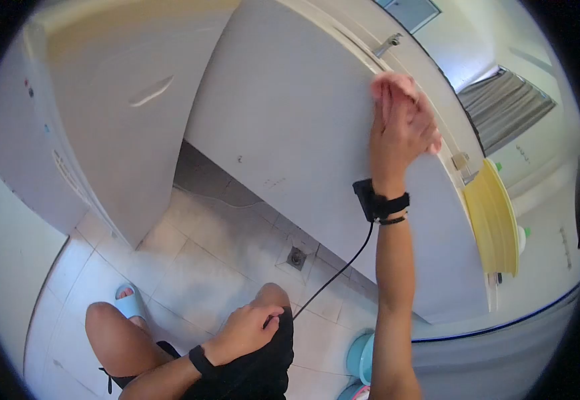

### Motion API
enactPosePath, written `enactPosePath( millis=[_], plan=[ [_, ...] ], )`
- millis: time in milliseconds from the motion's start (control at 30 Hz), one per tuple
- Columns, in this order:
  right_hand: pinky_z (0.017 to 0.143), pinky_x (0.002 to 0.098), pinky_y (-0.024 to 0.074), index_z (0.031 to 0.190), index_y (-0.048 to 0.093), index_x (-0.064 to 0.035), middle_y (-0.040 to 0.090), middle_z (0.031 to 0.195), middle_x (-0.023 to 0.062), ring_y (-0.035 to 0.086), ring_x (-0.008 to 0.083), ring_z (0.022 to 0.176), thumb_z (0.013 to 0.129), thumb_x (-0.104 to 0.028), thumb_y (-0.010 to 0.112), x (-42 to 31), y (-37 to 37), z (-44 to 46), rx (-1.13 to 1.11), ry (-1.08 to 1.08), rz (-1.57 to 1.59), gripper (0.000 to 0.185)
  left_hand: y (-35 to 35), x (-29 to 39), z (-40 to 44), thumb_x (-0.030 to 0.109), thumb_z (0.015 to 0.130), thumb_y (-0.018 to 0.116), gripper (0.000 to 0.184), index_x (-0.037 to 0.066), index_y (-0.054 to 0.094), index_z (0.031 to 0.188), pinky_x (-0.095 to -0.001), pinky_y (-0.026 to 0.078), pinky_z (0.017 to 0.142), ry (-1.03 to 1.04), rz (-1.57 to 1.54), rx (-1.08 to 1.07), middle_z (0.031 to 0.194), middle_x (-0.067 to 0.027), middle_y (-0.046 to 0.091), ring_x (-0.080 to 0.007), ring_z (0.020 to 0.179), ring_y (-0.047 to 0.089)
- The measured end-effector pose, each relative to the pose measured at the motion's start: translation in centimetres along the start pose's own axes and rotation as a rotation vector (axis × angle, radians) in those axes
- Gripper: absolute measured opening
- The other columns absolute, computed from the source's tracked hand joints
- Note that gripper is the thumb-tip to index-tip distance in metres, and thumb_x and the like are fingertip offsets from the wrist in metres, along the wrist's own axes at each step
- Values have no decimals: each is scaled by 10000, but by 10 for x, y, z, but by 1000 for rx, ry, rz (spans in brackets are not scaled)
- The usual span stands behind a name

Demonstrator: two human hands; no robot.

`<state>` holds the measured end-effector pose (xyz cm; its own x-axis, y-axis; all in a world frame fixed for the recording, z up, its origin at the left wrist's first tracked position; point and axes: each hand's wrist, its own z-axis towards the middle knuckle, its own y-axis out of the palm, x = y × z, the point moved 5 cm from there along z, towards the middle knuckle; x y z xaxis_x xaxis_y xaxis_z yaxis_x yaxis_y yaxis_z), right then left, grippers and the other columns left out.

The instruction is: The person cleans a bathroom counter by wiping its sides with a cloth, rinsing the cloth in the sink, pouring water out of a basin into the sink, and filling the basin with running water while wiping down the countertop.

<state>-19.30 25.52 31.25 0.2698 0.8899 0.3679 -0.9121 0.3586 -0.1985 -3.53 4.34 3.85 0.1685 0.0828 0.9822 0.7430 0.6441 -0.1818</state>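
Observation:
A pink cloth [396, 87] is bunched under my right hand [400, 133], whose fingers are wrapped round it against the upper edge of a pale grey panel [290, 100]. A black strap with a small device and a cable is round my right wrist. My left hand [246, 330] rests on my bent knee, over the black shorts [256, 367]. Its fingers are curled; whether anything lies inside them is hidden. A black band is round the left wrist.
A metal tap [388, 44] stands behind the panel's top edge. The yellow basin [493, 220] leans at the right. A white appliance [130, 80] is at the left. Below are a floor drain [296, 258] and blue basins [362, 353].

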Motion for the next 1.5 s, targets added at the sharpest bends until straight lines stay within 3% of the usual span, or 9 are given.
enactPosePath(
  millis=[133, 200, 467, 633, 767, 1000, 1100, 1233, 1500],
  plan=[
    [1020, 620, 249, 1307, 606, -222, 511, 1379, 57, 404, 333, 1260, 887, -220, 689, -26, 33, -121, -48, -137, -80, 428, -6, 6, -3, 182, 923, 602, 235, 57, 674, 1108, -437, 542, 709, 15, 33, 8, 943, -194, 709, -377, 803, 685],
    [1066, 560, 250, 1165, 643, -194, 524, 1385, 46, 408, 332, 1273, 880, -224, 649, -56, 37, -185, -109, -355, 35, 287, -5, 6, -4, 186, 922, 602, 238, 55, 667, 1110, -446, 543, 719, -22, 61, -12, 952, -192, 707, -380, 813, 682],
    [1033, 476, 349, 958, 670, -215, 537, 1357, 18, 455, 242, 1248, 788, -227, 668, -105, 59, -330, -326, -483, 200, 170, 0, 6, -16, 207, 933, 586, 247, 64, 660, 1120, -464, 553, 787, 34, 20, -17, 1037, -176, 706, -384, 895, 680],
    [996, 518, 358, 1059, 688, -261, 535, 1365, 1, 466, 260, 1229, 811, -265, 630, -94, 56, -278, -571, -674, 159, 255, 13, 4, -13, 216, 937, 577, 249, 66, 664, 1116, -468, 555, 803, 84, 37, -51, 1049, -171, 707, -387, 905, 681],
    [997, 570, 341, 1128, 669, -265, 534, 1371, -11, 468, 290, 1210, 860, -282, 621, -77, 50, -123, -225, -429, -22, 273, 20, 2, -2, 217, 930, 585, 253, 72, 665, 1121, -473, 554, 792, 122, 103, -43, 1022, -172, 713, -391, 906, 680],
    [952, 461, 349, 1155, 667, -186, 555, 1294, 50, 485, 265, 1132, 871, -274, 677, -65, 34, 52, 64, -64, 115, 297, 16, 20, -3, 200, 929, 585, 238, 87, 658, 1125, -460, 552, 729, 236, 89, 59, 923, -170, 714, -388, 835, 681],
    [956, 456, 337, 1153, 668, -180, 560, 1295, 38, 479, 271, 1140, 876, -258, 676, -83, 39, 19, 119, -92, -9, 288, -1, 34, -1, 66, 806, 655, 136, 20, 718, 918, -434, 480, 761, 166, 6, 108, 843, -148, 545, -346, 888, 513],
    [1000, 495, 328, 1081, 701, -184, 546, 1362, 17, 464, 285, 1176, 830, -212, 694, -128, 76, -105, -97, -343, 10, 252, -12, 29, 0, 188, 928, 585, 206, 101, 661, 1098, -464, 533, 639, 206, -7, 172, 779, -183, 680, -383, 707, 666],
    [1037, 469, 347, 947, 689, -209, 539, 1380, 11, 486, 219, 1224, 802, -244, 655, -150, 80, -294, -407, -591, 216, 153, -25, 25, -11, 202, 929, 586, 219, 105, 665, 1108, -464, 530, 663, 145, 32, 154, 781, -180, 674, -380, 721, 663]
  ],
)
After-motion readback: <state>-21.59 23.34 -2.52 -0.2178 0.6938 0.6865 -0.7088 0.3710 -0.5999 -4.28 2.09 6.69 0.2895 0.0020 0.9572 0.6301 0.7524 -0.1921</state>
